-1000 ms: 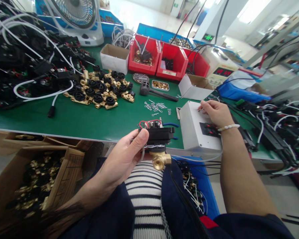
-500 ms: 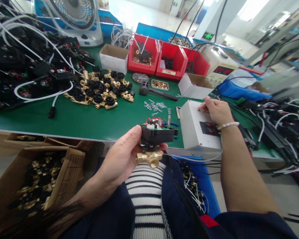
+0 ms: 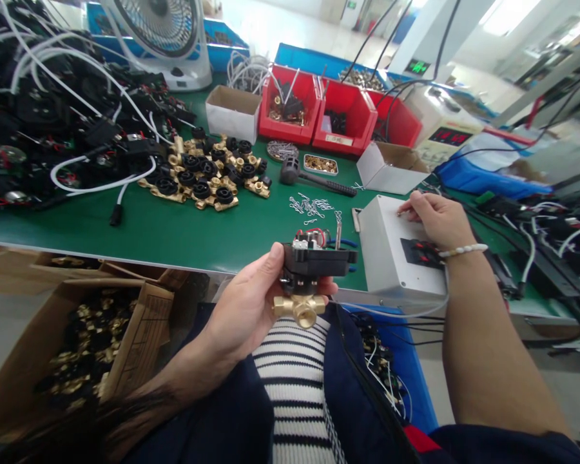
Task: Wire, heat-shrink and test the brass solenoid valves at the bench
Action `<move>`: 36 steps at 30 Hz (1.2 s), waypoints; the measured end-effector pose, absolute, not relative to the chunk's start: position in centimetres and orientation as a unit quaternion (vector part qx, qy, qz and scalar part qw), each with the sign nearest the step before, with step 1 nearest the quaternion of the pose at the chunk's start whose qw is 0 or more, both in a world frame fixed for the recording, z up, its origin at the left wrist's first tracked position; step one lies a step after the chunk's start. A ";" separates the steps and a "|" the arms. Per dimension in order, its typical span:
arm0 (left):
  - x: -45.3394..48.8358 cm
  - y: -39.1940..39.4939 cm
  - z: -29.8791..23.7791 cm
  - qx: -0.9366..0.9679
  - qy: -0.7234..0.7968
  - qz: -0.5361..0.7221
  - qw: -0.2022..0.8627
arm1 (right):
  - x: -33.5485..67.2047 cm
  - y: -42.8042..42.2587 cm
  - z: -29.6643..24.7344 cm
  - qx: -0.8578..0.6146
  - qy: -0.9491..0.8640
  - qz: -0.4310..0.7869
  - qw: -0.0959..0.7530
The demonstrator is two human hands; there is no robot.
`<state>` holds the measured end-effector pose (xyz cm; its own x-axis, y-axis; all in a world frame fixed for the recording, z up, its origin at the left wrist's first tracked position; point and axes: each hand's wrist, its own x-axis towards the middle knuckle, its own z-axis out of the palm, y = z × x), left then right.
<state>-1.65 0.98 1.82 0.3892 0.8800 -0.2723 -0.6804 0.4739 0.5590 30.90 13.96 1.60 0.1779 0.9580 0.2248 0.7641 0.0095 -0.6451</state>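
My left hand is closed round a motorised valve, holding it upright off the table's front edge. The valve has a black, open-topped housing with red and blue wires and a circuit board, and a brass three-way body below. To the right, the fingertips of my right hand pinch a small metal toggle switch on top of a grey-white control box. A black socket with red parts is set into that box. A cable runs from the box towards the valve; where it ends is hidden.
Brass valve bodies with black collars lie in a pile left of a black mallet. Spring clips are scattered before it. Behind stand red bins, a power supply and a fan. Wired housings heap up at left.
The whole view has shifted slightly, so everything sits a little further right. Both hands keep their places: the left still holds the valve, the right still grips the switch.
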 end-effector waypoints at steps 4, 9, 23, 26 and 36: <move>-1.6 0.9 1.8 0.176 0.269 0.478 0.817 | 30.9 13.9 1.7 -0.691 -0.625 0.144 0.332; -1.5 0.7 1.9 0.189 0.264 0.490 0.809 | 30.7 13.9 1.7 -0.698 -0.620 0.140 0.329; -1.6 0.5 2.4 0.231 0.289 0.509 0.777 | 30.2 13.7 1.9 -0.714 -0.604 0.150 0.320; -1.6 0.5 2.4 0.215 0.293 0.508 0.781 | 30.1 13.7 2.0 -0.714 -0.605 0.160 0.315; -1.6 0.7 2.0 0.195 0.279 0.499 0.797 | 30.1 13.6 2.0 -0.721 -0.596 0.152 0.320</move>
